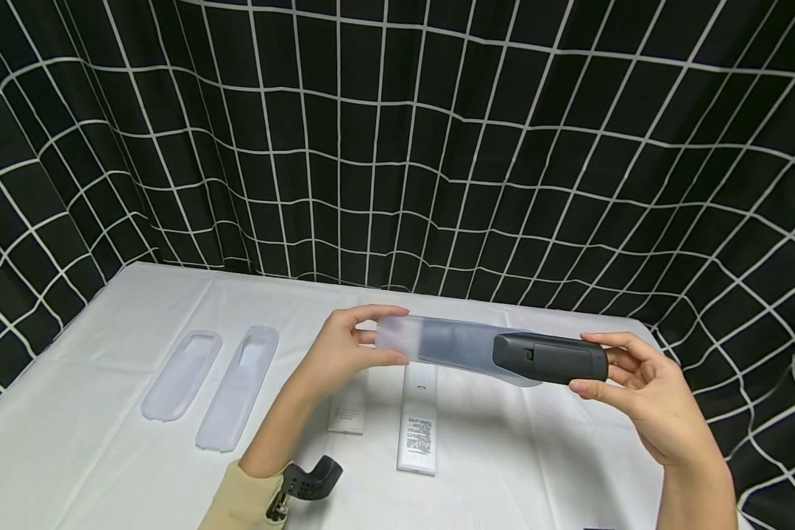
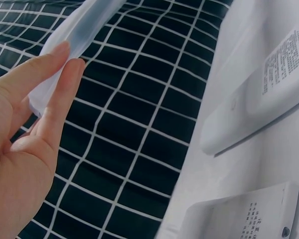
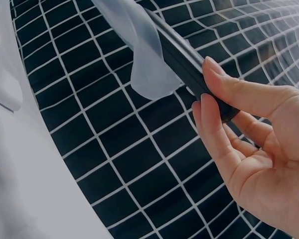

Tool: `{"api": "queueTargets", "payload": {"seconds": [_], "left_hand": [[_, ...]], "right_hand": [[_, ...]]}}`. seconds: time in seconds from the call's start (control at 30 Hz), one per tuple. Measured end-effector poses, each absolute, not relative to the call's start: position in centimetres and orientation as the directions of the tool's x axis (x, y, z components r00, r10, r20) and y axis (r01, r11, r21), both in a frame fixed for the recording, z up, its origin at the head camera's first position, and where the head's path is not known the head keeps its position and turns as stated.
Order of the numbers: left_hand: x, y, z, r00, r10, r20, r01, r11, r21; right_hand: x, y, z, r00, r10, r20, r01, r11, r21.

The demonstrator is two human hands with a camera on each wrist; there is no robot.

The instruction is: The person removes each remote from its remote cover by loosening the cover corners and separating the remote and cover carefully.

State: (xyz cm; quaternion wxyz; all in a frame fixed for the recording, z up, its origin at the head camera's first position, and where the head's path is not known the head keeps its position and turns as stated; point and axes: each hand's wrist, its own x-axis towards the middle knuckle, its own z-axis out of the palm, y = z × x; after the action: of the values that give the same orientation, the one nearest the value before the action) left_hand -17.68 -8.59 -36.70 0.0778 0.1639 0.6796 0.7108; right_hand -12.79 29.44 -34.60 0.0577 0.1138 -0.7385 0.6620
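Note:
A black remote control (image 1: 556, 358) is partly inside a translucent silicone sleeve (image 1: 464, 342), both held level above the table. My right hand (image 1: 656, 397) pinches the remote's bare end between thumb and fingers. At the sleeve's closed end, my left hand (image 1: 344, 342) pinches it with thumb and fingers. The remote's dark body shows through the sleeve up to a pale stretch near the left fingers. In the right wrist view, a loose flap of the sleeve (image 3: 149, 74) hangs beside the remote (image 3: 179, 55).
Two translucent sleeves (image 1: 182, 375) (image 1: 238, 390) lie at the left on the white-clothed table (image 1: 106, 353). A white remote (image 1: 419, 434) lies face down under the hands, with a shorter white one (image 1: 347, 412) beside it. A black gridded curtain (image 1: 397, 147) stands behind.

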Motion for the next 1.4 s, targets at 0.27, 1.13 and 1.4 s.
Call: {"api": "queueTargets", "payload": {"seconds": [0.27,1.13,1.4], "left_hand": [[-17.67,-8.82,-36.54,-0.938,0.323,0.124,0.11,-0.061,0.992],[-17.79,-9.49,-36.5,-0.941,0.315,0.128,0.11,-0.075,0.991],[-17.74,-9.56,-36.39,-0.942,0.314,0.12,0.103,-0.071,0.992]], "right_hand": [[-12.78,29.6,-34.59,-0.962,-0.092,0.256,-0.262,0.07,-0.962],[-12.62,30.16,-34.5,-0.97,-0.059,0.236,-0.241,0.077,-0.968],[-12.6,30.21,-34.45,-0.97,-0.055,0.238,-0.242,0.079,-0.967]]}}
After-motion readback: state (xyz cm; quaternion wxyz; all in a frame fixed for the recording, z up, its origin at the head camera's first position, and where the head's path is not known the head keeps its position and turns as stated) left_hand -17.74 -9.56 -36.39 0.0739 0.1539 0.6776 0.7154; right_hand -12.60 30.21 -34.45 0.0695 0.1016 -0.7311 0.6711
